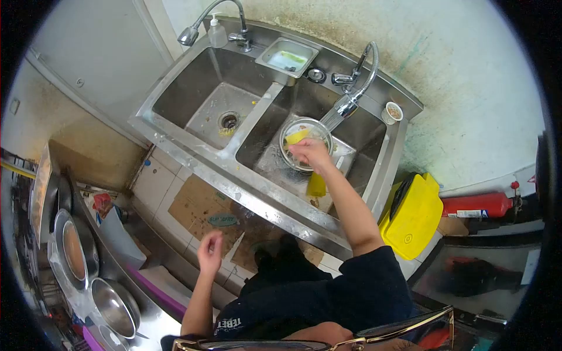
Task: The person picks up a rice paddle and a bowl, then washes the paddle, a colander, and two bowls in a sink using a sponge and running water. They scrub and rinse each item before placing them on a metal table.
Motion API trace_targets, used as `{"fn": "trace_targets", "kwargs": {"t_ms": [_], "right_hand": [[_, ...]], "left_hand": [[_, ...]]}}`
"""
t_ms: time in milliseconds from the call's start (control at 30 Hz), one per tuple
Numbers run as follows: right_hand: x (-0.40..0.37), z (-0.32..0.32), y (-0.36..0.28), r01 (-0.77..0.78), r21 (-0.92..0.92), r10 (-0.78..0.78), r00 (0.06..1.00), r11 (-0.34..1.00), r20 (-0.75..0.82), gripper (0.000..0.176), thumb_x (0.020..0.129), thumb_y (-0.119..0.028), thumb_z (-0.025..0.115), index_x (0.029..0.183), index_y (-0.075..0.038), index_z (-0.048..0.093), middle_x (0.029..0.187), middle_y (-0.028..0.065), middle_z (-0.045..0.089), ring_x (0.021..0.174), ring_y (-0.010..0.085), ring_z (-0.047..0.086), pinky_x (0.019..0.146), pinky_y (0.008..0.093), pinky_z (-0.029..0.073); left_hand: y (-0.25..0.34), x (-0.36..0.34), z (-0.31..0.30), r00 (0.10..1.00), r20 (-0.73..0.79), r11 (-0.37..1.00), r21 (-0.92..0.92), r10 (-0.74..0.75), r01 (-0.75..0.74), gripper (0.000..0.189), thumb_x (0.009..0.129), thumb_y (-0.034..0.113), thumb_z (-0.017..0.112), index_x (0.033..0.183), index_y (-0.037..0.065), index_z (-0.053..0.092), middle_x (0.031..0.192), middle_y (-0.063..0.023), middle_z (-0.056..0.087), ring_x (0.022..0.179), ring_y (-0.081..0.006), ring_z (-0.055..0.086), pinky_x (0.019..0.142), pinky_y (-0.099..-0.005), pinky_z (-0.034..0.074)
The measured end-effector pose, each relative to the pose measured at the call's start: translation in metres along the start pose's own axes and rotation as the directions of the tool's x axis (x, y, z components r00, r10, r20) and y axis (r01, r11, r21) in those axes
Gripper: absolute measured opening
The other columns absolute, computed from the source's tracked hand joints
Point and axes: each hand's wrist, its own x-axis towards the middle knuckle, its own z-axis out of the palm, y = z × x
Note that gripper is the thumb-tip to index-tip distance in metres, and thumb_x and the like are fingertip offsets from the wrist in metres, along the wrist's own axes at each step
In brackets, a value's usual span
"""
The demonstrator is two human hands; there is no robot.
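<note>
My right hand (pixel 313 153) reaches into the right sink basin, over a round metal bowl (pixel 287 157). Its fingers are curled closed at the bowl's mouth; what they grip, if anything, is hidden. A flat yellow piece (pixel 297 136) shows in the bowl just beyond the fingers. Water sprays from the right faucet head (pixel 346 105) beside the bowl. Under my right forearm, a yellow object (pixel 316 185) lies in the basin, partly covered. My left hand (pixel 211 251) hangs in the air before the sink, loosely bent, thumb apart, with nothing visible in it.
The left basin (pixel 213 108) has food scraps round its drain. A small steel tray (pixel 287 57) with a green-and-white sponge sits behind the divider. A white cup (pixel 392 112) stands on the right rim. A yellow bin (pixel 413 216) is at right; metal bowls (pixel 115 307) are at lower left.
</note>
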Motion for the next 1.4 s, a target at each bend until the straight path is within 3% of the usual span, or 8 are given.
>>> {"fn": "trace_targets", "kwargs": {"t_ms": [133, 233, 433, 633, 700, 867, 1200, 1400], "right_hand": [[0.079, -0.048, 0.112, 0.244, -0.441, -0.435, 0.804, 0.864, -0.406, 0.030, 0.081, -0.028, 0.058, 0.076, 0.002, 0.063, 0.071, 0.0150, 0.065, 0.071, 0.0278, 0.063, 0.057, 0.0358, 0.045], [0.036, -0.079, 0.097, -0.616, -0.328, 0.090, 0.548, 0.716, -0.832, 0.033, 0.080, -0.028, 0.051, 0.093, 0.001, 0.061, 0.097, 0.0192, 0.061, 0.094, 0.0326, 0.058, 0.077, 0.0370, 0.046], [0.036, -0.112, 0.233, -0.738, -0.120, 0.234, 0.357, 0.664, -0.904, 0.050, 0.073, -0.021, 0.063, 0.116, -0.003, 0.046, 0.112, 0.0230, 0.053, 0.103, 0.0339, 0.054, 0.092, 0.0408, 0.040], [0.050, -0.137, 0.203, -0.796, -0.326, 0.330, 0.531, 0.510, -0.780, 0.038, 0.080, -0.021, 0.055, 0.112, -0.002, 0.048, 0.111, 0.0215, 0.055, 0.105, 0.0341, 0.053, 0.086, 0.0408, 0.044], [0.047, -0.146, 0.148, -0.777, -0.413, 0.372, 0.603, 0.476, -0.705, 0.034, 0.080, -0.018, 0.054, 0.108, 0.002, 0.053, 0.114, 0.0213, 0.054, 0.103, 0.0352, 0.054, 0.085, 0.0397, 0.045], [0.006, -0.094, 0.051, -0.139, -0.516, -0.070, 0.928, 0.845, -0.365, 0.034, 0.076, -0.015, 0.059, 0.105, 0.003, 0.057, 0.098, 0.0188, 0.062, 0.090, 0.0313, 0.060, 0.079, 0.0362, 0.046], [-0.027, -0.024, 0.047, 0.080, -0.122, -0.123, 0.905, 0.989, -0.408, 0.029, 0.077, -0.009, 0.060, 0.105, 0.001, 0.055, 0.089, 0.0103, 0.061, 0.079, 0.0194, 0.058, 0.077, 0.0307, 0.044], [-0.039, 0.011, -0.014, -0.358, -0.519, 0.039, 0.849, 0.776, -0.527, 0.036, 0.080, -0.013, 0.054, 0.113, 0.001, 0.051, 0.099, 0.0171, 0.061, 0.091, 0.0321, 0.059, 0.081, 0.0381, 0.044]], "left_hand": [[0.076, 0.100, 0.083, 0.959, 0.180, 0.969, -0.151, 0.220, -0.194, 0.013, 0.083, 0.002, 0.055, 0.096, 0.001, 0.059, 0.089, -0.0062, 0.060, 0.077, -0.0113, 0.056, 0.071, -0.0239, 0.045], [0.097, 0.158, 0.158, 0.889, 0.427, 0.968, -0.243, 0.165, -0.063, 0.016, 0.085, 0.005, 0.054, 0.100, 0.002, 0.059, 0.090, -0.0057, 0.061, 0.081, -0.0103, 0.056, 0.072, -0.0239, 0.045], [0.092, 0.236, 0.270, 0.711, 0.702, 0.991, -0.113, 0.029, 0.071, 0.022, 0.088, 0.013, 0.051, 0.106, 0.001, 0.056, 0.097, -0.0076, 0.062, 0.089, -0.0149, 0.057, 0.076, -0.0274, 0.045], [0.061, 0.246, 0.293, 0.698, 0.711, 0.981, 0.061, 0.086, -0.183, 0.026, 0.087, 0.017, 0.054, 0.105, 0.000, 0.056, 0.097, -0.0068, 0.062, 0.088, -0.0170, 0.058, 0.078, -0.0317, 0.046], [0.059, 0.241, 0.297, 0.662, 0.731, 0.889, -0.178, -0.167, 0.421, 0.029, 0.087, 0.021, 0.052, 0.109, 0.003, 0.054, 0.102, -0.0059, 0.059, 0.093, -0.0179, 0.055, 0.080, -0.0323, 0.044], [0.013, 0.227, 0.341, 0.607, 0.747, 0.777, -0.201, -0.273, 0.596, 0.036, 0.089, 0.025, 0.048, 0.118, 0.005, 0.047, 0.114, -0.0065, 0.050, 0.102, -0.0136, 0.047, 0.083, -0.0301, 0.040], [0.077, 0.240, 0.315, 0.710, 0.680, 0.830, -0.282, -0.181, 0.481, 0.034, 0.089, 0.033, 0.047, 0.101, 0.003, 0.057, 0.078, -0.0103, 0.062, 0.066, -0.0184, 0.061, 0.054, -0.0292, 0.046], [0.073, 0.231, 0.318, 0.793, 0.569, 0.860, -0.273, -0.218, 0.432, 0.044, 0.090, 0.043, 0.042, 0.101, 0.001, 0.055, 0.080, -0.0082, 0.060, 0.069, -0.0176, 0.059, 0.058, -0.0282, 0.047]]}}
